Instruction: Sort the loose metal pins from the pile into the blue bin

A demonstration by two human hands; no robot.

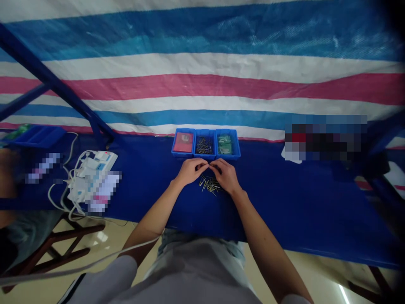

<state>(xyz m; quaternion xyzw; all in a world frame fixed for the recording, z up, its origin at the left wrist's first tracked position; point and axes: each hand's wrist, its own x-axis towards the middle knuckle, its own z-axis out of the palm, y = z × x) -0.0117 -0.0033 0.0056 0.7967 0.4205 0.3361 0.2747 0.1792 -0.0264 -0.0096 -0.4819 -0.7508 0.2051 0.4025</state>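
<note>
My left hand (192, 170) and my right hand (225, 175) meet at their fingertips, just in front of a row of small blue bins. The fingers of both are pinched closed around something small and dark, too tiny to make out. Right below them, a loose pile of thin brass-coloured pieces like screws or pins (209, 185) lies on the blue table (272, 198). Dark screw-like pieces (204, 145) fill the middle bin (205, 156). The left bin (182, 155) contains a red packet (183, 142), and green-and-white packets (225, 145) lie in the right bin (228, 156).
White power strips with tangled cables (91, 169) lie to the left. Beyond them are another blue tray (41, 136) and a co-worker's blurred arm (8, 173). Blurred-out items (322, 137) sit at the right back. A striped sheet (202, 86) hangs behind the table.
</note>
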